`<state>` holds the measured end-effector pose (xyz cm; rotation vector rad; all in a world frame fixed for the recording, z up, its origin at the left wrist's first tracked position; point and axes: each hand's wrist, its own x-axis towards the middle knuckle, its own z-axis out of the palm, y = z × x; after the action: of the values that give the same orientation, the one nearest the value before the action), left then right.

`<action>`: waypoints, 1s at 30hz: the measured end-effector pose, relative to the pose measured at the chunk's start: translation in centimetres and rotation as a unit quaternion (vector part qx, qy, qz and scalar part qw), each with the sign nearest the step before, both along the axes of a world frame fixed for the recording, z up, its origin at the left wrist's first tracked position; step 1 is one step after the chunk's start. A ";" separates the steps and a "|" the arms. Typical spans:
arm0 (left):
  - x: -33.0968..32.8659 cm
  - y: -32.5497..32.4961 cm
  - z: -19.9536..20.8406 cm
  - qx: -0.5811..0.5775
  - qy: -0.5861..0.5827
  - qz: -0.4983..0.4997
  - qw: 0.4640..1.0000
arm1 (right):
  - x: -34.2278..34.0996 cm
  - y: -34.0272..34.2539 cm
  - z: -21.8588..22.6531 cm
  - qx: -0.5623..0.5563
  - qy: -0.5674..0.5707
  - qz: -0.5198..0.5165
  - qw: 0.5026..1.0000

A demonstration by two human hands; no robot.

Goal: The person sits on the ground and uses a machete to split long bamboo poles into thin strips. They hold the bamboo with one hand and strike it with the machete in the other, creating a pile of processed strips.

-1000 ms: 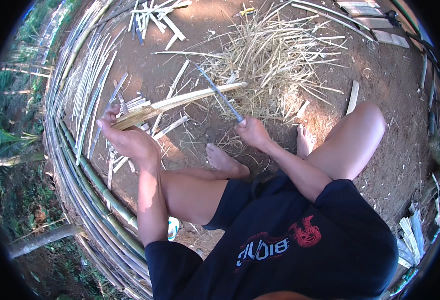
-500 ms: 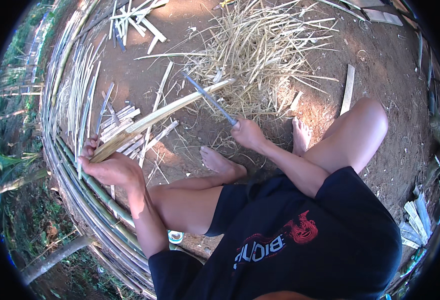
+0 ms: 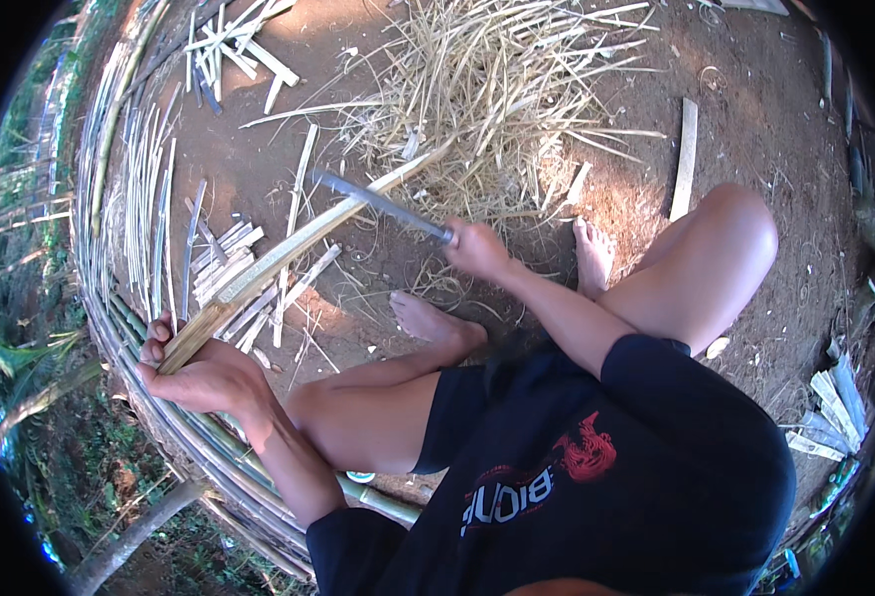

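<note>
- Bare ground [image 3: 775, 258] is spreading under the seated person; greenery is filling the far left, blurring and bending at the rim.
- Poles [image 3: 231, 482] are curving along the left side, their near stretch running behind the left arm.
- A heap [image 3: 497, 99] of pale shavings is lying at the far middle, its far edge running out of view.
- The strip [image 3: 289, 253] is slanting from near left to far middle; its far tip is blending with the shavings, making its end hard to tell.
- The knife [image 3: 408, 219] is crossing the strip toward its far end; how deeply the edge is biting, if at all, is not showing.
- The left hand [image 3: 204, 377] is gripping the strip's near end, fingers curling round it; the palm is hiding part of their hold.
- The right hand [image 3: 477, 250] is closing round the knife's handle, covering most of it.
- For good work, the blade should be lying shallow, pressing evenly and travelling away from the left hand, with the strip being braced firmly.
- A small round thing [image 3: 361, 477] is peeking past the left leg, mostly hidden.
</note>
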<state>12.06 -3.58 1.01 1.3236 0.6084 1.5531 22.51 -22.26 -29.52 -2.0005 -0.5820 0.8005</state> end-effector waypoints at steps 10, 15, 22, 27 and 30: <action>1.0 2.3 -0.1 -0.006 0.014 0.028 1.000 | 1.5 1.2 -0.7 -0.007 -0.005 0.042 0.999; 1.4 3.8 -0.1 -0.030 0.029 0.079 0.996 | 4.6 -1.6 -8.3 -0.154 0.036 -0.057 0.986; 1.0 5.2 -0.2 -0.108 0.028 -0.056 0.992 | 2.1 -0.3 -5.2 -0.099 0.061 -0.015 0.993; -0.9 6.9 -0.6 -0.095 -0.037 -0.222 0.970 | 5.1 -1.1 -4.4 -0.155 0.131 -0.034 0.979; -0.5 6.9 -0.9 -0.080 -0.061 -0.248 0.964 | 3.9 1.5 1.2 -0.056 0.045 0.034 0.997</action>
<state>11.52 3.35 0.10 1.1400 0.2859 1.1377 26.37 -20.77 -28.29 -2.0437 -0.5673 0.9784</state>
